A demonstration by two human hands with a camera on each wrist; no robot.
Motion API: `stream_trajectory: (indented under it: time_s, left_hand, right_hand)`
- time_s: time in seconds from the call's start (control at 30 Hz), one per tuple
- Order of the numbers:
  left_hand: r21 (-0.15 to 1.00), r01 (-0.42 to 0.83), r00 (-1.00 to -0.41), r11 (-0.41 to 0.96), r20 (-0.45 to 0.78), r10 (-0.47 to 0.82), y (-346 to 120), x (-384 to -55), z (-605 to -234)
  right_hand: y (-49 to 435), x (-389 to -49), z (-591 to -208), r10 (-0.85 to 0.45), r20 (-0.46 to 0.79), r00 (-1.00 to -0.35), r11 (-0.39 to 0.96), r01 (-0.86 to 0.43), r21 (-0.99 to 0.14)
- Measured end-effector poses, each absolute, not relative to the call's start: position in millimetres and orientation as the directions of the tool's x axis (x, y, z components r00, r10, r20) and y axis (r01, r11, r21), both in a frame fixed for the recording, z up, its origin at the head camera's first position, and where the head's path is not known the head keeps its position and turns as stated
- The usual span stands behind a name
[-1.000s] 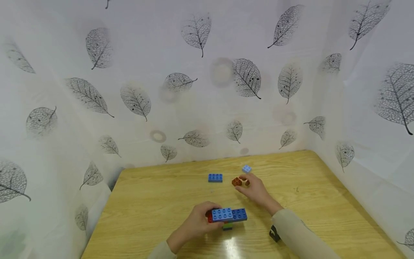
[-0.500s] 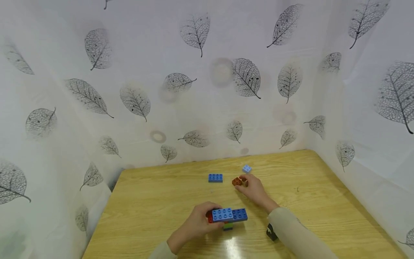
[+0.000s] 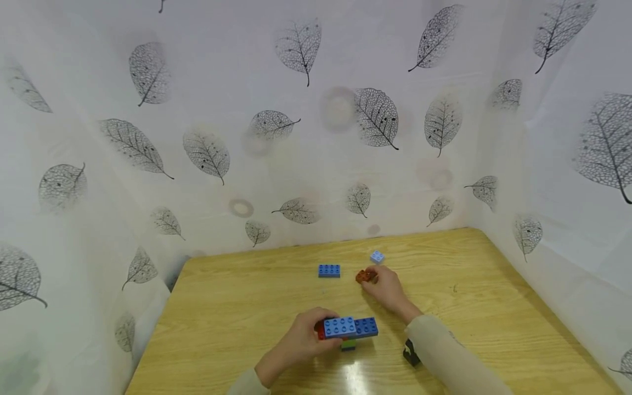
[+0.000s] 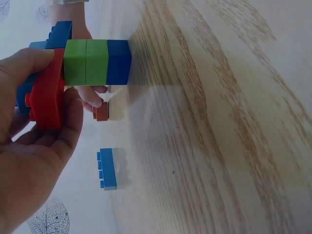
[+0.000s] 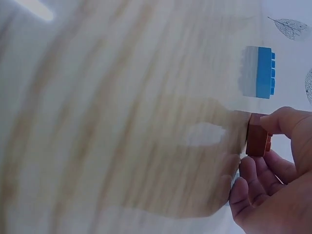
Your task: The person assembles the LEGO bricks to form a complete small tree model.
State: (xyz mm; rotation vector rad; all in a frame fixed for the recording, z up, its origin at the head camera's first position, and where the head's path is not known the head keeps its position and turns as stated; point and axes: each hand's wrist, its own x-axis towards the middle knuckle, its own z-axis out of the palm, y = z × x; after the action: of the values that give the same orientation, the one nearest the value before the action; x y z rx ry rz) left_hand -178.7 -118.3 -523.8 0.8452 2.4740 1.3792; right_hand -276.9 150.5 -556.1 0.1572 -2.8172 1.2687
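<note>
A wood-grain table (image 3: 237,296) is serving as the work surface of a screened-off station, with toy bricks (image 3: 328,271) resting on it. White sheeting (image 3: 316,159), printed with dark leaves (image 3: 377,118), is enclosing the table at the rear and along both sides. The sheeting is hiding the surroundings, leaving the building type (home, lab or workshop) unidentifiable.

Glossy wood grain across your table (image 3: 227,307), smooth plastic on your stacked bricks (image 3: 340,327), matt cloth along your sleeve (image 3: 449,352)!

Glare streaks the tabletop (image 3: 237,307) — the right wrist view looks hazy.
</note>
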Motion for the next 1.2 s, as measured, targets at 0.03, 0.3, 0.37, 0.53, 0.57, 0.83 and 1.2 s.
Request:
stream_trajectory:
  time_s: [0.03, 0.3, 0.37, 0.53, 0.57, 0.83, 1.2]
  left_hand:
    - [0.827, 0.389, -0.82, 0.405, 0.111, 0.562, -118.3, -178.9, -523.7]
    - [0.844, 0.367, -0.822, 0.39, 0.099, 0.56, -118.7, -179.1, -523.6]
    - [0.844, 0.368, -0.823, 0.39, 0.1, 0.559, -118.6, -179.3, -523.8]
    - [0.841, 0.367, -0.826, 0.398, 0.097, 0.555, -118.4, -178.8, -523.4]
    - [0.841, 0.364, -0.827, 0.4, 0.094, 0.555, -118.4, -178.6, -523.0]
    - [0.855, 0.331, -0.834, 0.399, 0.067, 0.548, -117.8, -176.7, -520.0]
    - [0.85, 0.366, -0.824, 0.379, 0.106, 0.557, -117.0, -176.0, -519.0]
  right_hand:
    - [151.4, -277.0, -555.6, -0.073, 0.077, -0.994, 0.646, -0.106, -0.756]
    - [158.9, -272.8, -544.7, -0.095, 0.028, -0.995, 0.551, -0.076, -0.831]
    - [159.9, -269.5, -540.2, -0.113, 0.02, -0.993, 0.542, -0.078, -0.837]
    - [163.3, -258.8, -532.5, -0.169, 0.013, -0.986, 0.527, -0.102, -0.844]
    - [164.0, -256.7, -530.8, -0.182, 0.016, -0.983, 0.522, -0.11, -0.846]
    - [169.5, -237.5, -514.4, -0.317, 0.084, -0.945, 0.497, -0.241, -0.834]
    - [176.2, -215.9, -497.4, -0.436, 0.112, -0.893, 0.475, -0.334, -0.814]
